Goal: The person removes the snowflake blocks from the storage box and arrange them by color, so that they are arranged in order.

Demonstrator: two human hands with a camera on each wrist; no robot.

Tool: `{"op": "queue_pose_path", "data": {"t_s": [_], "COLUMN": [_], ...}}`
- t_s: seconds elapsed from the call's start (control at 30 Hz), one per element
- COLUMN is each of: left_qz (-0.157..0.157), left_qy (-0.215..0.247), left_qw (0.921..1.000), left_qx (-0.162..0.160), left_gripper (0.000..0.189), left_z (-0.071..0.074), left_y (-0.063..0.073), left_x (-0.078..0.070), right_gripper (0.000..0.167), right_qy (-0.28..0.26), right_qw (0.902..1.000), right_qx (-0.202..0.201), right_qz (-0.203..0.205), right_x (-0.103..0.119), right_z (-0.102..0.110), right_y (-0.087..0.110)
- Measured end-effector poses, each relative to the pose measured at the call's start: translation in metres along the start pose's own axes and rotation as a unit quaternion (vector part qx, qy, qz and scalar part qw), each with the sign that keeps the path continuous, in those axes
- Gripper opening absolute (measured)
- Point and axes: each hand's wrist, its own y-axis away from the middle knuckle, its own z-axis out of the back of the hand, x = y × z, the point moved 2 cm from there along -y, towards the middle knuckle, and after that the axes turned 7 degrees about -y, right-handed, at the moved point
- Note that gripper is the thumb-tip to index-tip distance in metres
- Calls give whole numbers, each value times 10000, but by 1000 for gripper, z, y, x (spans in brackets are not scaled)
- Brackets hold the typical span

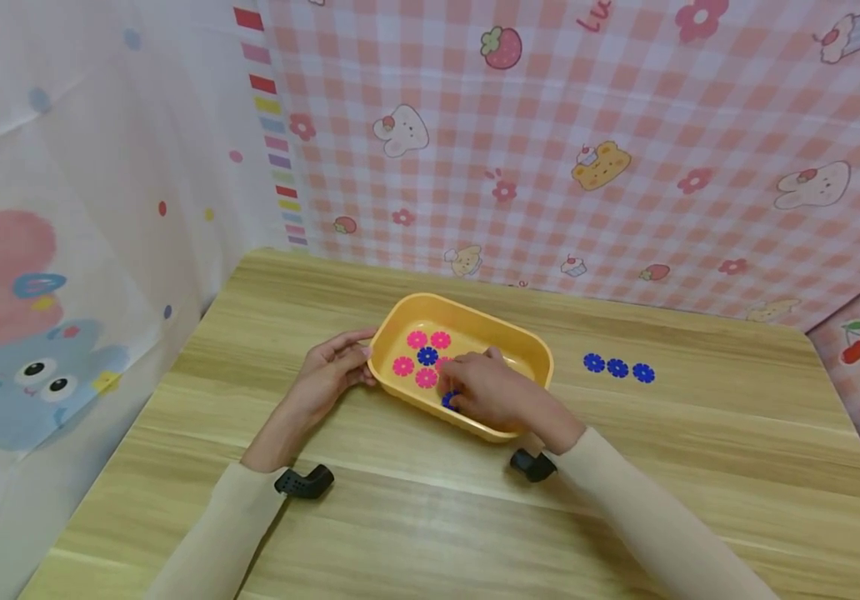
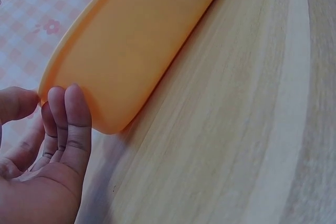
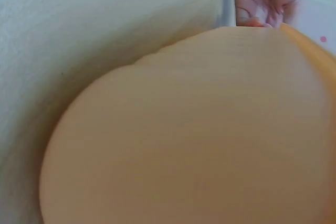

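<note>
A yellow plastic basin stands on the table. At its left end my left hand pinches the rim, thumb on top and fingers against the outer wall; the left wrist view shows this hand at the basin's corner. My right hand reaches down inside, fingertips pinching a blue snowflake disc near the front wall. Beside it, several pink snowflake discs lie around one blue disc, one of them partly hidden by the right hand. The basin's outside fills most of the right wrist view.
Three blue snowflake discs lie in a row on the wooden table, right of the basin. A pink checked cloth hangs behind the table and a white printed cloth on the left. Black wrist cameras sit at both cuffs.
</note>
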Motion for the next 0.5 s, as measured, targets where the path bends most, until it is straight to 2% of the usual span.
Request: {"op": "queue_pose_path", "data": {"t_s": [0.23,0.5], "left_qz": [-5,-22], "left_qy": [5,10], "left_qw": [10000,10000], "left_qx": [-31,-46], "left_gripper": [41,41], "left_z": [-1,-2], "left_y": [0,0], "left_x": [0,-1], "right_gripper": [6,7], "right_qy": [-347,-503], "right_qw": [9991,9974], "right_qx": [-97,-438], "right_qz": [-228,-271], "right_x": [-2,-6], "right_z": [8,20], "right_y": [8,21]}}
